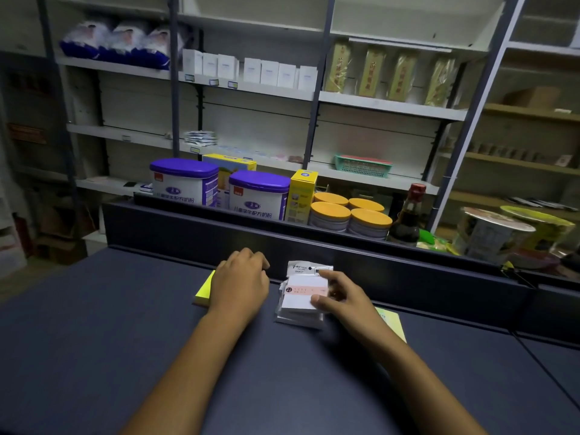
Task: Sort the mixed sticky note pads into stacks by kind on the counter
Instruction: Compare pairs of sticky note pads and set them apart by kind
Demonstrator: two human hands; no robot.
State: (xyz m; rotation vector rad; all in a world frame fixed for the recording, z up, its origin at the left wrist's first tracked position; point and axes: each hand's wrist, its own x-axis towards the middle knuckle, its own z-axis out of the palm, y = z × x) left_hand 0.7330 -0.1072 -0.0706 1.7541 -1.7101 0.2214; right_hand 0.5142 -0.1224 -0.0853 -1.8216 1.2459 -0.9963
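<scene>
The left hand [240,279] lay palm-down, fingers loosely bent, resting on a bright yellow sticky note pad [204,290] on the dark blue-grey counter [94,340], while the right hand [340,298] pinched the top wrapped white pad with a pink band [303,291] between thumb and fingers. Most of the yellow pad was hidden under the left hand, and a pale yellow-green pad [392,323] showed only partly behind the right wrist. The white pad sat on a small stack of similar wrapped pads [298,318], just right of the left hand.

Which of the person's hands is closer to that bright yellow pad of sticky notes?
The left hand. It rests right on the bright yellow pad, covering most of it. The right hand is off to the side, holding the white wrapped pads.
</scene>
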